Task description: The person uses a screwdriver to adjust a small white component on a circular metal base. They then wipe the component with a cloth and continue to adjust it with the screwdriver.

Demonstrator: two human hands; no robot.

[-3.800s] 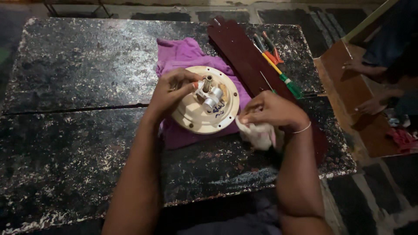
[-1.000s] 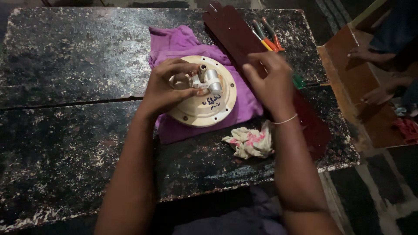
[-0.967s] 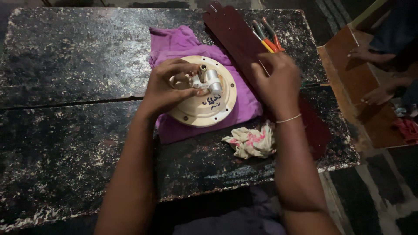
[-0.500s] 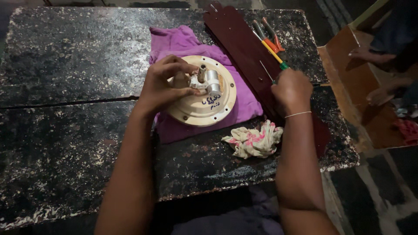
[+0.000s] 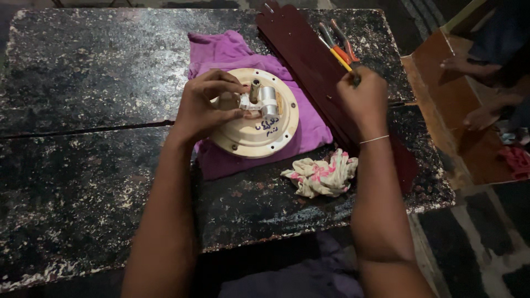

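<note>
Since leaving the crumpled pink-patterned rag (image 5: 322, 176), my right hand (image 5: 364, 99) closes on the yellow-handled screwdriver (image 5: 338, 55) at one o'clock while my left hand (image 5: 207, 105) pinches the round cream metal motor plate (image 5: 259, 124), likely readying a screw.

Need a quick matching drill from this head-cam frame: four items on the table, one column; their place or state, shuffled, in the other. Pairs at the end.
Things:
1. round cream disc
2. purple cloth
3. crumpled patterned rag
4. yellow-handled tool

Places or states:
A. gripped by the right hand
B. spread under the disc
C. lying loose on the table, near edge, touched by no hand
D. steadied by the left hand

Pairs: 1-D, 2-B, 3-C, 4-A
</note>
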